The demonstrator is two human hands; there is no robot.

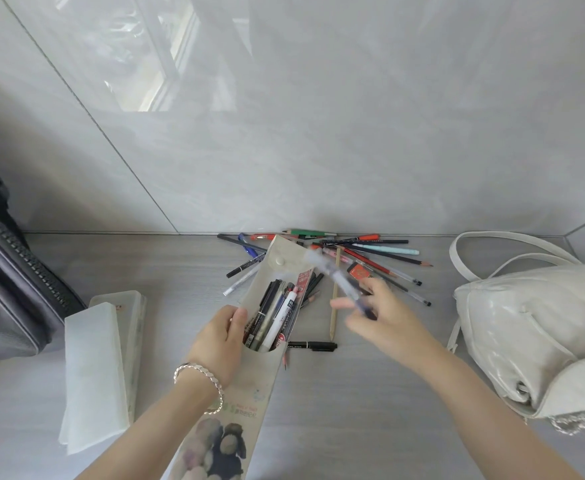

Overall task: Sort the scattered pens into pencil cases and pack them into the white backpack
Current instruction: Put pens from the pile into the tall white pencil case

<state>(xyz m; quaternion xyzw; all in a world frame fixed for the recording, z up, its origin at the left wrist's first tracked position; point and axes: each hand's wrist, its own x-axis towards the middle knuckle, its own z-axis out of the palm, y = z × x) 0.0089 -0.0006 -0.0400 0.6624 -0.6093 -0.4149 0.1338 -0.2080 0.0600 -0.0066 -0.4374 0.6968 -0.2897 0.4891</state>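
Pinched a blurred pen [339, 284] in the right grip [384, 317], long axis far-left to near-right, just right of the pencil case [253, 382] mouth, left grip [220, 337] clasping its left edge, loose pens [370, 252] beyond.

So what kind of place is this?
Probably a room indoors, maybe at home; I can't be sure. A grey wood-look surface meets a glossy tiled wall, and a white backpack and a dark bag sit beside loose pens and a pencil case.
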